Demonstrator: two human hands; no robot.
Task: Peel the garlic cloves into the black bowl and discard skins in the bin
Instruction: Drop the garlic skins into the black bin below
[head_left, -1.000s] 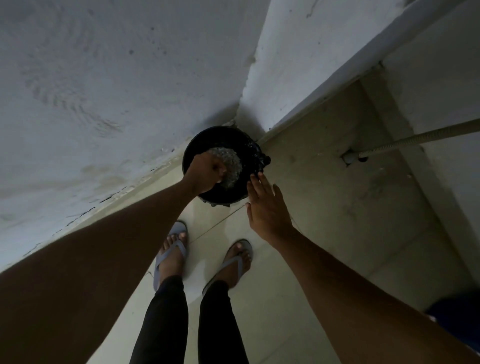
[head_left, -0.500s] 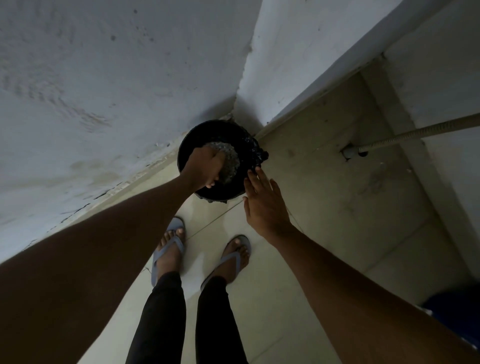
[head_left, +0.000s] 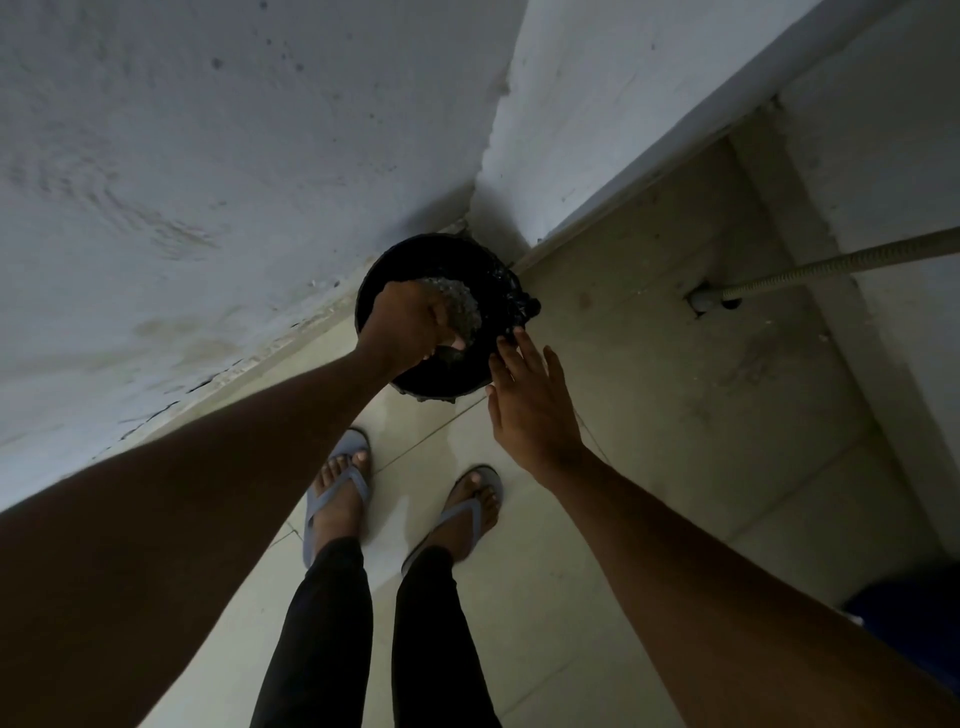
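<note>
Tiled floor (head_left: 649, 415), wall corner: black bin (head_left: 415, 260) stood there. Left hand (head_left: 408, 325) gripped a clump of skins (head_left: 460, 306) over its mouth. Right hand (head_left: 530, 410), fingers straight, hovered beside its rim.

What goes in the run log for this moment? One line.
stage: discarding skins | left hand: holds skins over bin | right hand: open beside bin

Hose (head_left: 831, 265) along wall (head_left: 208, 156) — perhaps corrugated; tiled floor (head_left: 649, 415).

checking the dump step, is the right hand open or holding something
Open. The right hand has straight fingers beside the bin and grips nothing.
</note>
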